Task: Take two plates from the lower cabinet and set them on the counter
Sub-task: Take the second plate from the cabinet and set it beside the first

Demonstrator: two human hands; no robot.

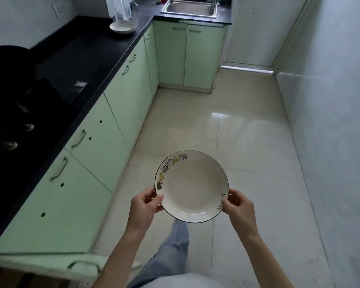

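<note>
A white round ceramic plate with a thin dark rim and small cartoon figures along its upper left edge [192, 187] is held level above the pale glossy tiled floor [247, 132]. The left hand [146, 204] grips its left rim, thumb on top; the right hand [238, 205] grips its right rim likewise. Pale green lower cabinet doors with metal handles [104, 132] run along the left beneath a black countertop [87, 57]. A lower door [56, 265] at bottom left stands open.
</note>
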